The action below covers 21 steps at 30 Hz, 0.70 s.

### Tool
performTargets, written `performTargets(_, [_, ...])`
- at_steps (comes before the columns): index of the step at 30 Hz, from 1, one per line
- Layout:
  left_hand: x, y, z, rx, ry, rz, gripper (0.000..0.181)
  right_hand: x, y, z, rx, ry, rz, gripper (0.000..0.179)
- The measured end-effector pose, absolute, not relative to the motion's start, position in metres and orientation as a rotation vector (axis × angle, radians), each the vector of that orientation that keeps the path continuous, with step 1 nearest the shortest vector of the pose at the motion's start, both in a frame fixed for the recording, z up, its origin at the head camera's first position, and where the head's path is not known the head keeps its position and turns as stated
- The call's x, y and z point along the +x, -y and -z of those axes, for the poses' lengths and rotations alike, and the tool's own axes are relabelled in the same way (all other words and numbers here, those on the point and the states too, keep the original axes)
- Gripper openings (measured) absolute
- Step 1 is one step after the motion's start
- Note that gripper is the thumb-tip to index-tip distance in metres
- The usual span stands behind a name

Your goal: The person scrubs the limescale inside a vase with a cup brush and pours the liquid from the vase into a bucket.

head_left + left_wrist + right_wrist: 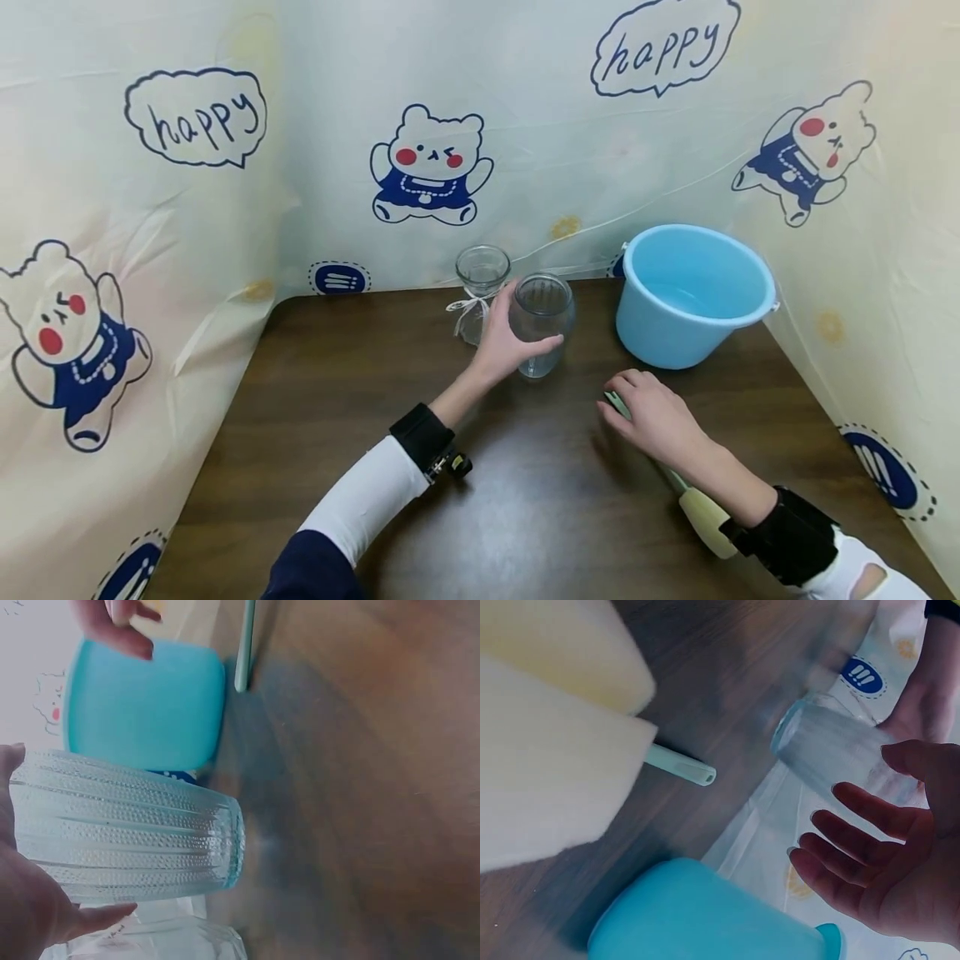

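My left hand (504, 343) grips a clear ribbed glass vase (546, 312), thumb on the near side and fingers at the left. In the left wrist view the vase's dotted, ribbed wall (135, 832) fills the space between thumb and fingers. Over the table on the right, my right hand (660, 417) hovers with relaxed, slightly bent fingers and holds nothing. Below it lies a sponge brush with a cream sponge head (705, 523) and a pale green handle (617, 404); the hand partly hides the handle in the head view.
Just left of the gripped vase stands a second glass vase (482, 268) with a white bow at its neck. A light blue bucket (667, 333) stands at the back right. A printed cloth (555, 167) hangs behind the brown wooden table (337, 367).
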<state>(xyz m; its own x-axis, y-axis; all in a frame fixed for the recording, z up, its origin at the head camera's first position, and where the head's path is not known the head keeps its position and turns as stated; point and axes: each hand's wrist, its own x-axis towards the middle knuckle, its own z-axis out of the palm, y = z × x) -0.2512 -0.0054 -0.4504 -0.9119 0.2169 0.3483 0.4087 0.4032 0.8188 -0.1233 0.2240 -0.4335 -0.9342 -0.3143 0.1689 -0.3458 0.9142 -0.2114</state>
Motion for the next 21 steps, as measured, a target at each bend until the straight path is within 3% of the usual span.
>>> performTargets(10, [-0.207, 0.031, 0.445, -0.541, 2.422, 1.602, 0.101, -0.127, -0.214, 0.433, 0.527, 2.969, -0.371, 0.032])
performTargets(21, [-0.181, 0.047, 0.454, -0.486, 2.409, 1.599, 0.099, -0.127, -0.204, 0.436, 0.554, 2.966, -0.41, 0.029])
